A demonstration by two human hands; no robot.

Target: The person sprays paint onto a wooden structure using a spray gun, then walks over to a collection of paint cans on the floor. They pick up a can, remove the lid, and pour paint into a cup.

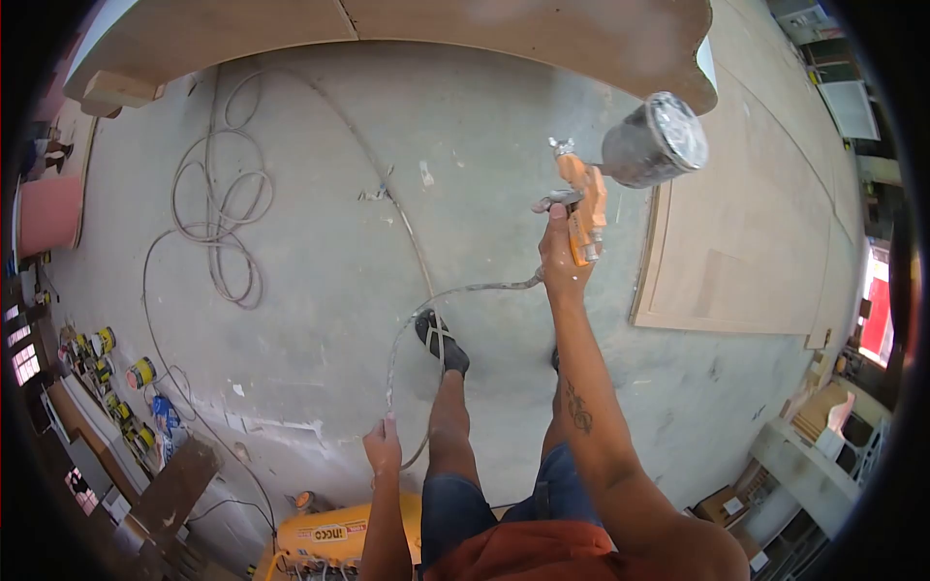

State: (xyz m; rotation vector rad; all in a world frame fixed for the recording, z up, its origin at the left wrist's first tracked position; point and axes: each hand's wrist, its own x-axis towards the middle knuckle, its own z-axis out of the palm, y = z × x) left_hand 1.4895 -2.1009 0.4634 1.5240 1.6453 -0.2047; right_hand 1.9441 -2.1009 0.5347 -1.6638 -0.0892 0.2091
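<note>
My right hand [561, 254] is stretched forward and grips an orange spray gun [584, 205] with a grey metal cup [655, 143] on top. The gun sits just below the edge of a raised wooden panel [542, 34]. A pale air hose [455, 293] runs from the gun's base down in a loop to my left hand [382, 447], which is closed around it near my hip. My foot in a dark sandal [441, 341] stands on the concrete floor between the two hands.
A coiled hose [221, 203] lies on the floor at left. Several small paint cans [118, 382] line the lower left. A yellow compressor [327, 537] sits behind my legs. A flat wooden door panel [746, 252] lies at right, with stacked boards [823, 412] beyond.
</note>
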